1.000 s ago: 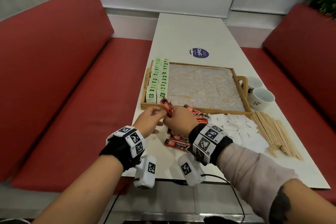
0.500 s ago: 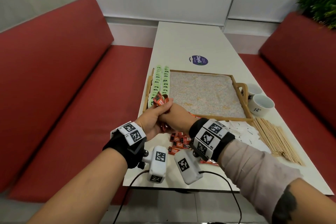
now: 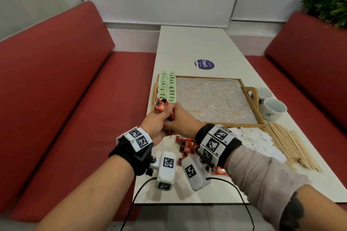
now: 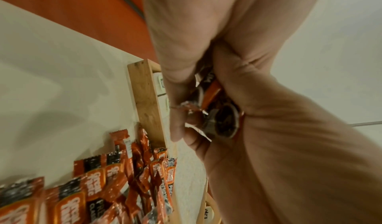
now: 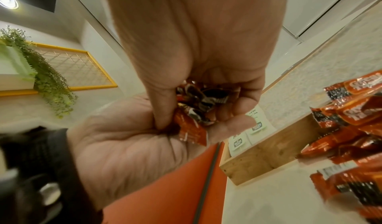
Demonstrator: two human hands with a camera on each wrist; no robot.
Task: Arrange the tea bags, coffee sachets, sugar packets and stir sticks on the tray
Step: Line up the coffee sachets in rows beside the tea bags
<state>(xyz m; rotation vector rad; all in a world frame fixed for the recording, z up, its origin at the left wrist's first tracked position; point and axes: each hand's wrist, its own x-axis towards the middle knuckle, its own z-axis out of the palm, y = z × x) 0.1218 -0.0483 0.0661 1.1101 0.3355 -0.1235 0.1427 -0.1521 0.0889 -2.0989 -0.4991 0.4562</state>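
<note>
Head view: left hand (image 3: 156, 124) and right hand (image 3: 181, 120) both curled round coffee sachet bundle (image 3: 161, 107) just above tray (image 3: 261, 116) near-left corner; bundle ends protrude past L fingers.

"ClayG" in white on the round purple table sticker (image 3: 204, 64), "PREMIUM" on orange foil coffee sachets (image 4: 165, 188) (the larger brand lettering too blurred to read)
</note>
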